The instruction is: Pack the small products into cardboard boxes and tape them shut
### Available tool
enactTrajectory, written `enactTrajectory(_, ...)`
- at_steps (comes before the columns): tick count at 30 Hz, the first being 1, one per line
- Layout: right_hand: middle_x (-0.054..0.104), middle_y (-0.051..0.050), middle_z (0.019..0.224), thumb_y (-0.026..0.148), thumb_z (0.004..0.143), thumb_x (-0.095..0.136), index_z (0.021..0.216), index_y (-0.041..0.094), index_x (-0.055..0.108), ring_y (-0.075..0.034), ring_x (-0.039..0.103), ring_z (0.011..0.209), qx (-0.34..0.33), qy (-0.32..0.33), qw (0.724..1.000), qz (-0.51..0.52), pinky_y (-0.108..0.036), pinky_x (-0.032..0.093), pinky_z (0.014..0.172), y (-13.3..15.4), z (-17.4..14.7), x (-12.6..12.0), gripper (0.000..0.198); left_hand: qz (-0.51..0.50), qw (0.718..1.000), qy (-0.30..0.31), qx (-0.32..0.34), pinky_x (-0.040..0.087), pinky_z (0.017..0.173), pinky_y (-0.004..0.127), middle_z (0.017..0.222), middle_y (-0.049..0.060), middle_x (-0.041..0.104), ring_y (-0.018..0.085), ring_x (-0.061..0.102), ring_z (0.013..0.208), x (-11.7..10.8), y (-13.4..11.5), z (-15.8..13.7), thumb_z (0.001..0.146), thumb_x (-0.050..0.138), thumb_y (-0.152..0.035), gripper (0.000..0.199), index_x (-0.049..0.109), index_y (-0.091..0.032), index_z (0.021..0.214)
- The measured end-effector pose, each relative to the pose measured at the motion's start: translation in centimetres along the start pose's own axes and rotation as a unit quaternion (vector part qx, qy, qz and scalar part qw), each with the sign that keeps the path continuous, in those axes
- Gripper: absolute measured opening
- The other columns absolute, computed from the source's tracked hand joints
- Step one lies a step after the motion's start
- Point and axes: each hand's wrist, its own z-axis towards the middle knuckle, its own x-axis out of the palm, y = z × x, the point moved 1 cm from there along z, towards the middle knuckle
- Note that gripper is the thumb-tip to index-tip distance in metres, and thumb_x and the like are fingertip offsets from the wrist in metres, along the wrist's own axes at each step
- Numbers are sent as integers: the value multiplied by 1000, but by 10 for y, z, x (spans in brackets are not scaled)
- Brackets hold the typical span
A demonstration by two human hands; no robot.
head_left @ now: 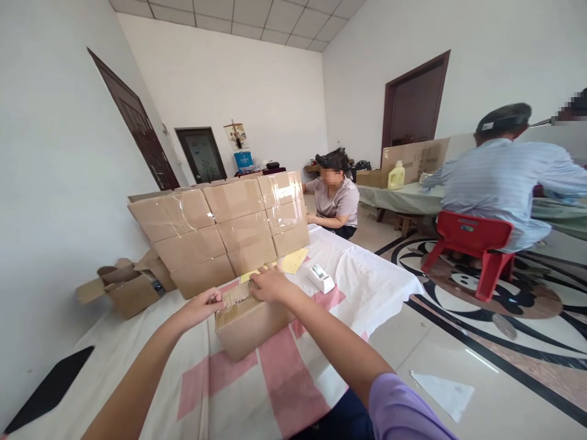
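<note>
A brown cardboard box (250, 330) sits on the cloth-covered table in front of me. At its left top corner, my left hand (205, 307) is closed, with the fingertips curled against the edge. My right hand (271, 285) reaches across the top, its fingers bent and pressed on the box near the far edge. Between the hands lies a seam with a dark, speckled line; I cannot make out any small thing under the fingertips. A small white tape dispenser (321, 279) rests to the right of the box.
Stacked, taped cartons (238, 226) stand behind the box. An opened carton (132, 290) lies at left, a black flat object (50, 388) at the near-left edge. One person (337, 198) crouches beyond the table; another sits on a red chair (474, 229) at right.
</note>
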Motion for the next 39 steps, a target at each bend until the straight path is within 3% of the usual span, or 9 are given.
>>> enactTrajectory(6, 30, -9, 167, 58, 87, 67, 161, 30, 25, -26, 42, 147, -13, 58, 988, 144, -39, 41, 114, -74, -54, -22, 90, -3, 999, 30, -20, 32, 62, 24, 76, -5, 41, 16, 41, 71, -2, -4, -15, 71, 64, -66, 50, 37, -25, 82)
enactTrajectory(10, 7, -7, 172, 46, 73, 85, 164, 34, 0, -25, 17, 157, -28, 49, 956, 287, -41, 28, 124, -87, -74, 8, 125, -27, 998, 48, -28, 33, 63, 24, 82, -4, 44, 17, 43, 76, -4, -7, -19, 77, 61, -60, 41, 38, -26, 85)
enactTrajectory(13, 1, -9, 172, 39, 68, 88, 163, 34, -7, -25, 7, 159, -43, 4, 938, 345, -42, 19, 127, -84, -75, 29, 134, -46, 997, 37, -39, 37, 64, 24, 90, -2, 49, 19, 46, 84, -7, -3, -19, 77, 61, -58, 37, 43, -27, 87)
enactTrajectory(17, 18, -14, 166, 43, 59, 93, 164, 31, -6, -31, 23, 154, -50, -73, 939, 333, -46, 28, 123, -84, -89, 36, 145, -159, 985, 51, -39, 45, 74, 28, 109, 1, 57, 24, 53, 98, 0, 3, -18, 79, 61, -57, 40, 53, -32, 109)
enactTrajectory(21, 26, -13, 162, 52, 63, 88, 164, 34, 0, -35, 33, 149, -7, -174, 924, 340, -51, 35, 118, -97, -135, 13, 135, -343, 939, 10, -10, 44, 71, 30, 111, 5, 60, 23, 55, 91, 19, 22, -11, 81, 62, -60, 64, 46, -35, 138)
enactTrajectory(26, 20, -15, 162, 60, 69, 77, 161, 34, -2, -38, 28, 149, 126, -444, 876, 140, -60, 37, 116, -133, -175, -51, 124, -393, 915, -68, -67, 44, 69, 31, 100, 3, 63, 21, 55, 82, 42, 72, 0, 74, 72, -60, 60, 56, -33, 125)
enactTrajectory(31, 35, -19, 140, 56, 69, 73, 157, 23, 18, -39, 40, 136, 245, -526, 814, 4, -58, 40, 110, -207, -136, -95, 109, -418, 885, -134, -157, 47, 66, 29, 97, -1, 65, 20, 57, 82, 39, 107, 6, 63, 83, -55, 57, 63, -34, 112)
enactTrajectory(35, 34, -21, 136, 58, 65, 72, 153, 13, 24, -42, 38, 132, 294, -502, 813, -10, -55, 36, 110, -272, -67, -95, 110, -437, 859, -207, -166, 47, 63, 27, 90, 0, 66, 19, 59, 79, 16, 127, 17, 51, 90, -47, 68, 66, -30, 112)
enactTrajectory(39, 32, -28, 143, 61, 65, 73, 156, 9, 16, -46, 38, 135, 373, -423, 826, -23, -55, 36, 106, -305, 7, -96, 119, -450, 837, -252, -182, 49, 61, 28, 87, 2, 68, 20, 62, 75, -8, 158, 29, 41, 93, -42, 72, 68, -27, 106)
